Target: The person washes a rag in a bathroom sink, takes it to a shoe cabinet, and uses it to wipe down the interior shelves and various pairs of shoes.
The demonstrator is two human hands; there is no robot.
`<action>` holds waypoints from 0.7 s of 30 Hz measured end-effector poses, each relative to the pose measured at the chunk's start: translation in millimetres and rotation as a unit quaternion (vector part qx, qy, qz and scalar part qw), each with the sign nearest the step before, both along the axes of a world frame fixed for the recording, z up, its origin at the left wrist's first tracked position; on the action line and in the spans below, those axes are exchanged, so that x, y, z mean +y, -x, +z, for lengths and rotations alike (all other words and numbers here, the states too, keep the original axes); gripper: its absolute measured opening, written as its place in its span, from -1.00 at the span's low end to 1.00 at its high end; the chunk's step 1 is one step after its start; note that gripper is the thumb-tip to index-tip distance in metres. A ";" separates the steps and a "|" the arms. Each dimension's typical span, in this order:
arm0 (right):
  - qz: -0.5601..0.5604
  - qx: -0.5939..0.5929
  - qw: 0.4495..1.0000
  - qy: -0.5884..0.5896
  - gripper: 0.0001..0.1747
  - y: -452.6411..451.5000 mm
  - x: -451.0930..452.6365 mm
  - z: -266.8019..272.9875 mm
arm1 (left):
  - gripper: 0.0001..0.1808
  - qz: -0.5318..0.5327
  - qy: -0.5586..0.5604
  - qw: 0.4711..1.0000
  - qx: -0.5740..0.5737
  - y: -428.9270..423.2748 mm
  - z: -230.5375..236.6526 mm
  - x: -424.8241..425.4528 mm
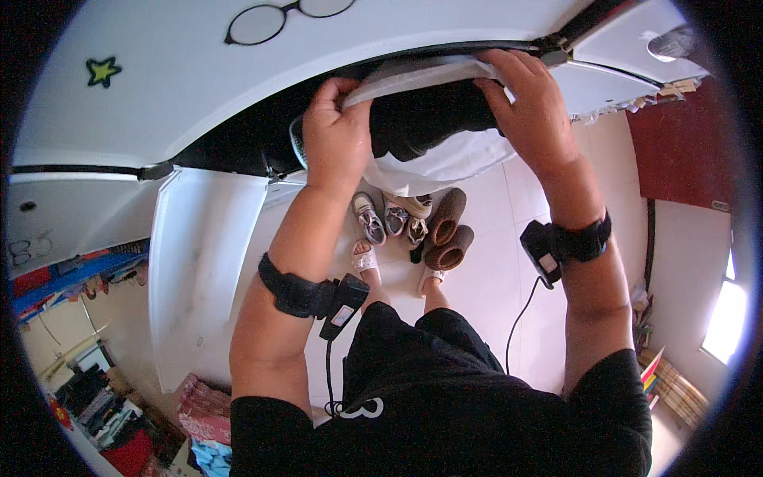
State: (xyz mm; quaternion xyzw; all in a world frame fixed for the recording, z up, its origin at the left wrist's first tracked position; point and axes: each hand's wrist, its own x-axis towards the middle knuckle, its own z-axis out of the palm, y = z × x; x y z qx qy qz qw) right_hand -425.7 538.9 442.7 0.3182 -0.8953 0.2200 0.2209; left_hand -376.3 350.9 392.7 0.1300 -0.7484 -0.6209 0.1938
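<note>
A white, translucent bag [462,164] hangs between my hands at the dark opening of a white cabinet. My left hand [338,134] pinches one side of its rim. At the other side of the rim, my right hand [532,98] has its thumb and fingers closed on the material. Inside the held-up mouth sits a black, soft-looking item [417,122], whose exact kind I cannot tell. Behind my left hand, part of a shiny rounded edge [297,143] shows; the rest is hidden.
Several sneakers [368,217] and brown knitted boots [448,247] stand on the tiled floor by my feet. An opened white cabinet door [205,268] hangs at left. Cables run from the black devices [343,307] strapped to my arms. A dark red panel [679,149] is at right.
</note>
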 end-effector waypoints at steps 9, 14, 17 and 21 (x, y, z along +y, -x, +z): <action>-0.172 -0.446 0.824 0.304 -0.40 -82.2 15.2 -69.7 | -0.83 -0.103 0.077 0.991 -0.035 -30.5 -16.9 23.9; -0.176 -0.457 0.754 0.437 -0.45 -72.6 4.9 -94.5 | -0.92 -0.215 0.063 0.972 -0.072 -67.7 -43.9 49.6; -0.202 -0.465 0.712 0.486 -0.49 -63.5 21.6 -139.2 | -0.89 -0.236 0.098 0.966 -0.027 -66.7 -52.1 62.6; -0.206 -0.512 0.673 0.492 -0.58 -53.5 24.3 -138.6 | -0.82 -0.253 0.163 0.953 -0.018 -65.3 -61.1 67.1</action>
